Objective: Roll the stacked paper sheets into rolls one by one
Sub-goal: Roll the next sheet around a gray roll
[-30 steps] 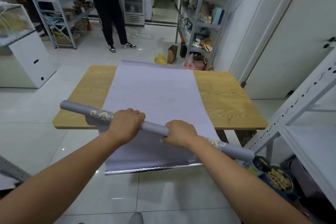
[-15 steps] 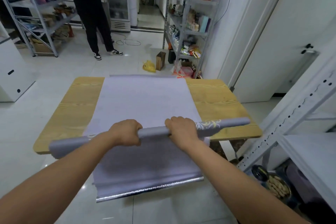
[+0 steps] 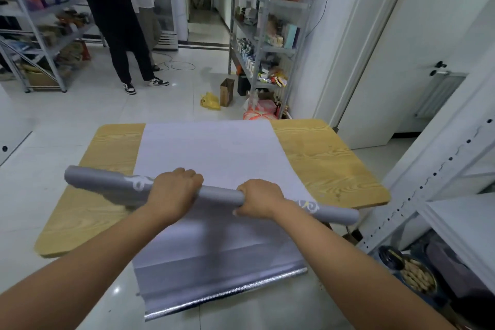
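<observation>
**Roll swung round, left end now farther out**

Since half a second ago the roll [image 3: 219, 193] has swung in the hands. Its left end, which sat low and near then, now points away over the bench [image 3: 334, 169], and its right end has dropped toward the person, past the bench's near right corner. Both hands have kept their grip through the swing.

The left hand [image 3: 174, 190] grips the grey roll left of its middle, with its fingers [image 3: 188, 173] curled over the far side. The right hand [image 3: 259, 198] grips it just to the right, also wrapped round the tube. A short bare stretch of roll shows between the two hands. Pale curly patterns show on the roll outside each hand.

The roll crosses over the stacked paper sheets [image 3: 214, 153] and casts a shadow on the bench under its left end. Whether it touches the stack I cannot tell. The sheets lie flat down the middle of the wooden bench and hang over its near edge, ending in a silvery, crinkled strip [image 3: 227, 295].

Two people [image 3: 115, 21] stand beyond the bench, on the left. Metal shelves [image 3: 265, 43] with boxes and bottles stand further back, with a yellow bag [image 3: 210, 100] and a small cardboard box [image 3: 227, 91] on the floor beside them. A bowl [image 3: 417, 276] sits at lower right.
</observation>
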